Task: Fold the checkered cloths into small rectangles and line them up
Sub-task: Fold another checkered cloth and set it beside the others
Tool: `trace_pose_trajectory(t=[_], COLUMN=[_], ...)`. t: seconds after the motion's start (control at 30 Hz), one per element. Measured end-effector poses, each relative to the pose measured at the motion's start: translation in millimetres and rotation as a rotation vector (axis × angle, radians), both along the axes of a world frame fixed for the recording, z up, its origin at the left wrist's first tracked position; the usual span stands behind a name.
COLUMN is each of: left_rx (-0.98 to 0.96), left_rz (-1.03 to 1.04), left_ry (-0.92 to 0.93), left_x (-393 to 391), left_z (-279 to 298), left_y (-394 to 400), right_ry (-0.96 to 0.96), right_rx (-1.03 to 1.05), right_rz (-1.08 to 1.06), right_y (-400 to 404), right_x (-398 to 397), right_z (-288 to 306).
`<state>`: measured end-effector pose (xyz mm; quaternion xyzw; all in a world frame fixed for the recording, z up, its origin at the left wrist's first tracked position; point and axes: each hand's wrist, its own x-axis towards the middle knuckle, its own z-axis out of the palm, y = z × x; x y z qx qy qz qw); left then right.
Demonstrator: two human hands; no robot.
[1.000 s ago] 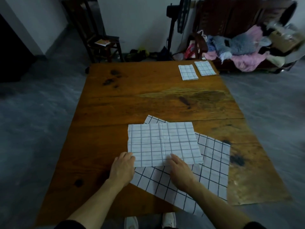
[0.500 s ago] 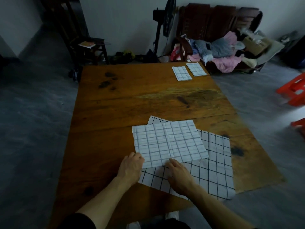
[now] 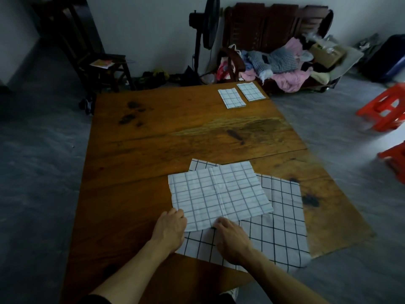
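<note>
Both hands are on the near edge of the top cloth (image 3: 219,195). My left hand (image 3: 169,227) is at its near-left corner, fingers curled, apparently pinching the hem. My right hand (image 3: 231,234) is at the middle of the near edge, fingertips tucked at the hem; whether they're gripping it or only pressing, I can't tell from this angle.

Handling, my read: thin woven fabric, light, limp, no stiffness. It will sag if lifted from one point, so hold it at two points along an edge or at two corners and carry the edge over flat. It lies on another cloth, so friction may drag the lower one along; lift rather than slide.

Looks: white with a fine grey-blue grid and a vertical crease down the middle. It seems already folded once, a wide rectangle skewed slightly on the table (image 3: 153,150).

Under it sits the bottom cloth (image 3: 282,227), white with a bolder black grid, spread open, its near-right corner hanging past the table edge.

Two folded cloths are at the far right corner, side by side with a small gap: left one (image 3: 231,98), right one (image 3: 251,91). That's the line to extend.
</note>
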<state>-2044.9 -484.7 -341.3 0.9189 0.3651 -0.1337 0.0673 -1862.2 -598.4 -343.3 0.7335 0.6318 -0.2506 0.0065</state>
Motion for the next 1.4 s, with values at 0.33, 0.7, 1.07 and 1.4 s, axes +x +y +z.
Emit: trace_pose_trajectory(t=[0.33,0.7,1.07,1.4], left_rx=[-0.001,-0.117,-0.105,-0.075], left_rz=[0.046,-0.104,-0.113,-0.067], left_ry=[-0.420,-0.683,-0.354,-0.512], left_x=[6.1,49.5,20.4,35.4], left_z=[16.7,40.8,18.5,55.0], left_y=[-6.4,-46.0,-38.4,-53.1], right_ry=[0.046,0.089,0.186,0.285], right_rx=[0.131,0.432,0.567,0.664], right_rz=[-0.035,-0.176,-0.442,-0.469], right_y=[8.9,-23.7,-99.5,-112.0], right_x=[5.9,19.8,56.7,95.5], right_z=[19.9,24.8,24.9,43.6])
